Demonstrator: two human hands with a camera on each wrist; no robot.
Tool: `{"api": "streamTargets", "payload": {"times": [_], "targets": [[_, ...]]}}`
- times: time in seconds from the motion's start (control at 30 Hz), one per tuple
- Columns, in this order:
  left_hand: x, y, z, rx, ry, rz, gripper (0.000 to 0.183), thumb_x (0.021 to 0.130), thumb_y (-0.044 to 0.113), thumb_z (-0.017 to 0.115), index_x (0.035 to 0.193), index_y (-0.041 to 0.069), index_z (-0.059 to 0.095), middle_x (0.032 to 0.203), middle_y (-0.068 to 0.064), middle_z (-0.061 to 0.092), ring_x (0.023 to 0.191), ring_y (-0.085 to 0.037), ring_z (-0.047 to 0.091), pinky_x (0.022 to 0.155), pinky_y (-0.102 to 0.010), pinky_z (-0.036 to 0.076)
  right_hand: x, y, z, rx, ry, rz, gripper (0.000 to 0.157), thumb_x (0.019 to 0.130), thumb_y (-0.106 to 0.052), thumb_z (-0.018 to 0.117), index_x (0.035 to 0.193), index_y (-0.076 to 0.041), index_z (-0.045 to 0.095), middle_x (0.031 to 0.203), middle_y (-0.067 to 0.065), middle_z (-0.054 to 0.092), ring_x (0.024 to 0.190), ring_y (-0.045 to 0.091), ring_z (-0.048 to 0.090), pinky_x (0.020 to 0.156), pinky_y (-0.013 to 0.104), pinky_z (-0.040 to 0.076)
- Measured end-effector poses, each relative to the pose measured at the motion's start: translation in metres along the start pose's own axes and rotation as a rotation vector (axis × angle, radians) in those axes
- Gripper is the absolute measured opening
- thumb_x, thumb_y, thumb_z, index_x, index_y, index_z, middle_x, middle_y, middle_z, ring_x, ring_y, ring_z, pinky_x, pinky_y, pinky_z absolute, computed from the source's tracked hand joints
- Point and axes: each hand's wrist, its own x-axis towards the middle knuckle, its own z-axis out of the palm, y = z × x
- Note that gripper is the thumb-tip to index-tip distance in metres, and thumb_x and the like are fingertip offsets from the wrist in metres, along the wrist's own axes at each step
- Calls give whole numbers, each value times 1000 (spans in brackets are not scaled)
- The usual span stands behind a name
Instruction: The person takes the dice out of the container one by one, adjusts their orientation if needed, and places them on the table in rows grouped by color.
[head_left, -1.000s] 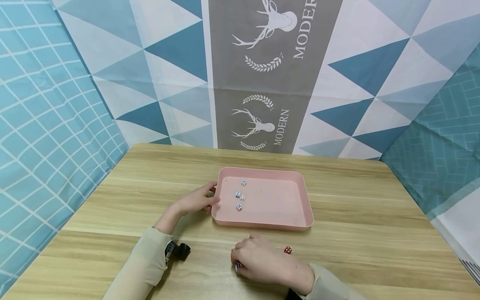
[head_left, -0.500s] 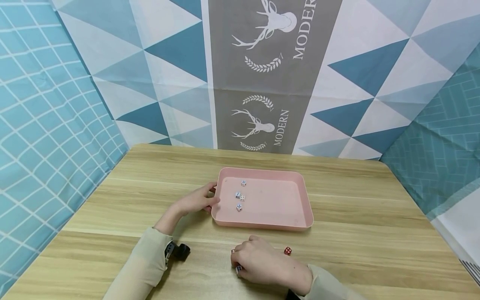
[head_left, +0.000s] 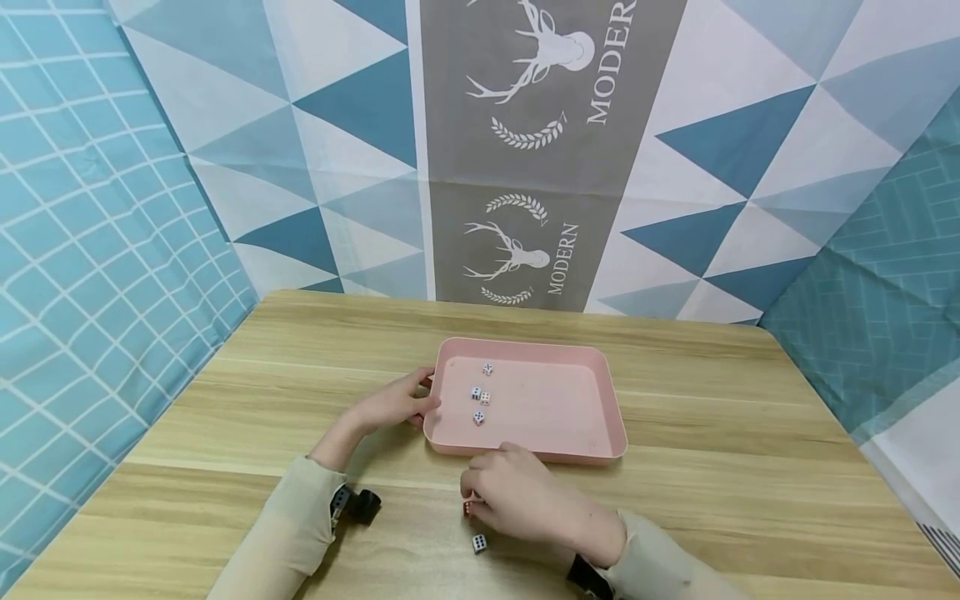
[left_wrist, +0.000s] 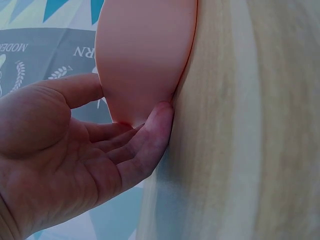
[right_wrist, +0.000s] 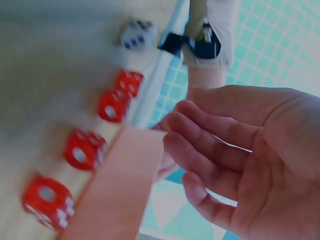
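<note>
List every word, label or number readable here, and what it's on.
"MODERN": grey panel, lower print, head view.
"MODER": grey panel, upper print, cut off by frame.
"MODE" and "RN": same panel, left wrist view, upside down, partial.
Dice: pips only.
Pink tray: no text visible.
Marks at laurel tips: too small to read.

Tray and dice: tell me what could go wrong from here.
1. The right hand is right by the loose red dice, so a careless sweep might scatter them across the table.
2. The left hand grips one end of the tray; tilting it could make the four small white dice inside slide.
3. Two red dice look close together in the right wrist view, so reaching for one may nudge the other.
</note>
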Motion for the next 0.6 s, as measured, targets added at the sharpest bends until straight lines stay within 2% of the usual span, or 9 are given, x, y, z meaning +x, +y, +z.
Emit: {"api": "streamTargets", "payload": {"times": [0.17, 0.4, 0.6], "targets": [[0, 0, 0, 5, -4, 21, 57, 92, 9, 49, 140, -4, 21, 123, -29, 42, 79, -20, 57, 67, -34, 52, 11, 12, -7, 31, 49, 59, 4, 77, -18, 65, 81, -19, 67, 78, -11, 62, 70, 3, 57, 61, 20, 40], [2, 0, 1, 10, 10, -6, 59, 91, 11, 51, 141, -1, 22, 125, -26, 42, 79, -19, 58, 68, -32, 52, 21, 33, -8, 160, 132, 127, 14, 77, -8, 58, 81, -18, 67, 79, -10, 62, 64, 4, 53, 62, 23, 45], [2, -1, 1, 10, 8, -8, 58, 91, 11, 51, 141, -1, 22, 126, -26, 42, 80, -18, 58, 69, -32, 52, 32, 48, -1, 145, 159, 180, 13, 77, -7, 58, 81, -16, 67, 80, -7, 62, 66, 7, 56, 61, 25, 46]]}}
